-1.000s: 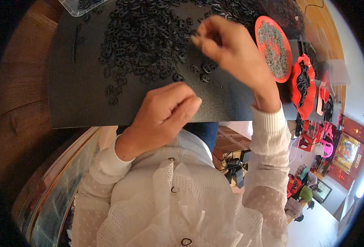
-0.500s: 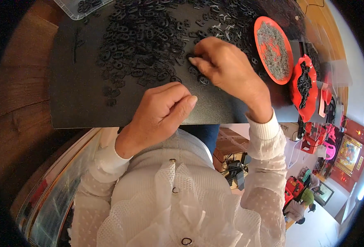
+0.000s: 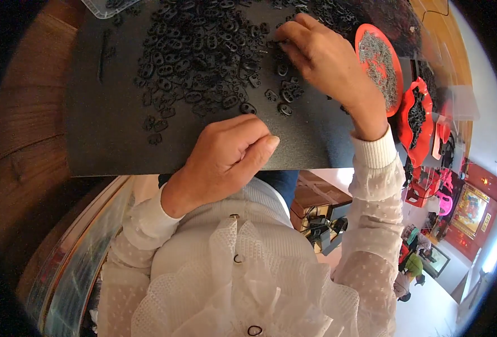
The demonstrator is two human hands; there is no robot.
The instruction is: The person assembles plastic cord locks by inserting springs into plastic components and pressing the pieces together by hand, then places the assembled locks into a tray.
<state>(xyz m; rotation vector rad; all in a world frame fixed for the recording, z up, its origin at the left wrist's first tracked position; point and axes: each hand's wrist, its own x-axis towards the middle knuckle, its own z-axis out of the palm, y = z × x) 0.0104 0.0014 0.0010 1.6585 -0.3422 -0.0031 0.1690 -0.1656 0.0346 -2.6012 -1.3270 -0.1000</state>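
A large spread of small black oval pieces with two holes [image 3: 195,48] covers the far part of the dark table. My left hand [image 3: 223,157] rests at the near edge, its fingers curled in and the thumb pressed along the index finger; whatever lies inside is hidden. Out over the right side of the spread, my right hand [image 3: 324,53] reaches with bent fingertips down among the black pieces. I cannot make out what is between those fingertips. Between the two hands lies a small cluster of black pieces [image 3: 290,90].
To the right stands a red plate [image 3: 396,95] of small silver metal pieces, beside a wavy-rimmed red dish [image 3: 426,101] of black parts. A clear plastic box [image 3: 107,10] sits at the far left. The table's near edge runs just beyond my lap. Other people [image 3: 411,264] are far off right.
My right hand has moved away and slightly right, uncovering a cluster of black pieces it had partly hidden. My left hand has barely shifted and stays closed.
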